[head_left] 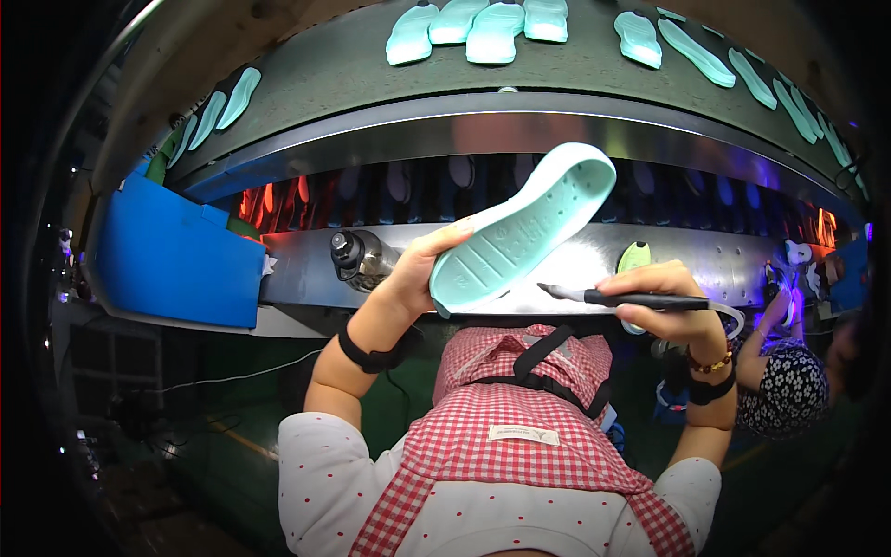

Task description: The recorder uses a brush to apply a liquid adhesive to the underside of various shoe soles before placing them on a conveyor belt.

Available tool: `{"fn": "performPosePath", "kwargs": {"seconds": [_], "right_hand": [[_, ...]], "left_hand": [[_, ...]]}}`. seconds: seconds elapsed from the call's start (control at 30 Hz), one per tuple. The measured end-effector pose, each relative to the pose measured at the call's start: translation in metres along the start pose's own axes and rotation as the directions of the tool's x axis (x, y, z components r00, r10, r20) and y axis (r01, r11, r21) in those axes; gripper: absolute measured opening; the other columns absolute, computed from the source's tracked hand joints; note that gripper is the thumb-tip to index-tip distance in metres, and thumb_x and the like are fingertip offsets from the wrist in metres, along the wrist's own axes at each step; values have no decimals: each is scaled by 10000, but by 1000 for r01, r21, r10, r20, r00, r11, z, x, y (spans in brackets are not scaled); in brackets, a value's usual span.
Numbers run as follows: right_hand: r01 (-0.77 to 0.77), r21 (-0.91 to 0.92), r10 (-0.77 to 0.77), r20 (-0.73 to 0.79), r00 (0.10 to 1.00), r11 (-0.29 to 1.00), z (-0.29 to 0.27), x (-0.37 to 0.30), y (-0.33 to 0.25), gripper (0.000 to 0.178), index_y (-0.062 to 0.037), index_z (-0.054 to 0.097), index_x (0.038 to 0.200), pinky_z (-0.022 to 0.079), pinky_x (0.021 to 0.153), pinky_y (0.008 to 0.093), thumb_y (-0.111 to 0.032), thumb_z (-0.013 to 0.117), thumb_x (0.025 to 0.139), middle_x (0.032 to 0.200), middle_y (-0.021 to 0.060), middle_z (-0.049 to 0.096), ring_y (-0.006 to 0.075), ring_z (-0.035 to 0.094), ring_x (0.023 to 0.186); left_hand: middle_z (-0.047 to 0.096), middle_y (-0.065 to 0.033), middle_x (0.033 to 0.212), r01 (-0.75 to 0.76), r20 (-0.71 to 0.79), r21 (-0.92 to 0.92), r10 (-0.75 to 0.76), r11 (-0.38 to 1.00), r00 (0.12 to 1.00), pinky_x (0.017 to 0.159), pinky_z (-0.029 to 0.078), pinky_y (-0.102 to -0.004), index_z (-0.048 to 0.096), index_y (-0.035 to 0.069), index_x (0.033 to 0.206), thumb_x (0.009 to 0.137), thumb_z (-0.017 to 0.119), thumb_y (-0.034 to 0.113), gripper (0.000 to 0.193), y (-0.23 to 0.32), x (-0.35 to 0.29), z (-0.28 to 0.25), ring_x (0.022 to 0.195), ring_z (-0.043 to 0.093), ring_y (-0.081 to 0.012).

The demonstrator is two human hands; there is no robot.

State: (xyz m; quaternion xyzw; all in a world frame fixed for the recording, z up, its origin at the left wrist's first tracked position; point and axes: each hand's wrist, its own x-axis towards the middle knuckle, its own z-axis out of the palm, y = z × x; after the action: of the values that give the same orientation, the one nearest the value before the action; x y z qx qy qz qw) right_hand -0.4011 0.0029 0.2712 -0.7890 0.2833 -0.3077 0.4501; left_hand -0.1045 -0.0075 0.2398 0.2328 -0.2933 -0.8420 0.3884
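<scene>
My left hand (415, 269) grips a mint-green shoe sole (510, 251) by its near end, above the metal ledge. The sole is tilted, its far end up to the right, with its raised rim and grooved, dotted inner face showing. In my right hand (664, 283) is a black-handled pen-shaped tool (650, 301) with a slim grey tip and a white cord or tube at its back end. That tip points left toward the sole, a short gap away from it. Behind my right hand, a yellow-green sole (635, 258) lies on the ledge, partly covered.
A dark bottle (362, 258) stands on the metal ledge (306, 251) beside my left forearm. Beyond runs a conveyor belt (325, 70) with several mint soles (495, 32). Left is a blue box-shaped cover (181, 255). Another person (789, 385) sits at the right.
</scene>
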Motion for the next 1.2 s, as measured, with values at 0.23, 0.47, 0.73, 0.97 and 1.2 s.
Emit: {"fn": "performPosePath", "kwargs": {"seconds": [0.23,0.47,0.73,0.97,1.2], "right_hand": [[26,469,117,-273,955,883,76,14,12,164,45,588,913,494,683,280,-49,539,788,909,168,612,187,610,747],[321,-268,-394,-293,871,908,68,29,21,158,-1,602,849,432,495,278,-43,589,698,658,104,550,195,554,570],[388,-366,-454,-113,884,846,58,35,27,157,-23,575,832,417,444,299,-51,586,679,593,72,531,210,535,478],[410,-403,-477,-76,876,818,50,41,26,155,-34,585,811,416,445,298,-48,593,656,591,65,529,208,530,472],[452,-493,-529,-20,848,744,46,43,31,177,-53,593,797,385,426,283,-46,604,620,572,30,505,181,499,447]], "left_hand": [[568,-174,1088,-45,22,-514,65,857,998,883,439,-411,484,-35,1146,888,367,268,415,-36,31,1,982,567,-285],[552,-221,1095,-32,38,-602,69,798,997,885,428,-457,484,-77,1128,889,353,248,424,-39,34,-5,986,562,-327],[559,-239,1067,20,55,-628,19,778,998,842,461,-473,482,-86,1119,883,368,223,405,-34,40,-7,958,577,-334],[563,-237,1062,31,52,-617,2,787,999,839,462,-474,485,-82,1115,873,388,210,391,-31,42,-5,946,583,-331],[557,-242,1069,50,35,-593,-36,804,999,814,467,-507,471,-84,1128,866,393,204,396,-32,47,-10,943,582,-344]]}}
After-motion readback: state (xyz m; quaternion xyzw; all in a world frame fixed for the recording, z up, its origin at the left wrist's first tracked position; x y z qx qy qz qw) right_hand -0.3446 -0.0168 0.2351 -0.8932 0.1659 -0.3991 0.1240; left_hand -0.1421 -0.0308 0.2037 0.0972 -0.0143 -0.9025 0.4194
